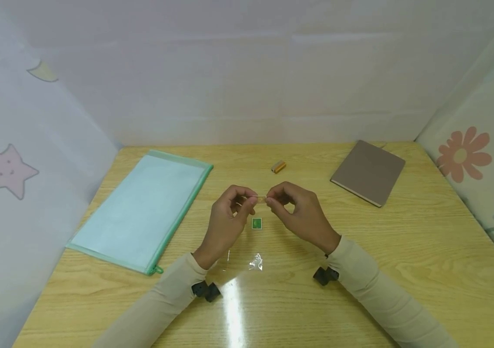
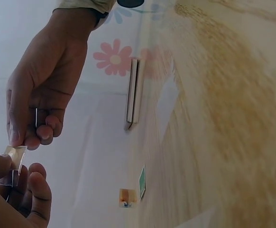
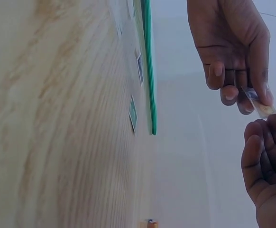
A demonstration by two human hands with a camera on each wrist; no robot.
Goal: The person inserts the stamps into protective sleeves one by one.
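A packet sat between left hand and right hand above the desk, a pouch lying left, a notebook right, a block behind.

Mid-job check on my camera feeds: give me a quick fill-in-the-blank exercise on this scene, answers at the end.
1. Of the left hand and right hand, ____ pinch the clear packet.
2. In the head view, the folder lies left of the hands and the notebook to their ____.
3. The small square card on the table is mostly coloured ____.

Missing words: both; right; green.
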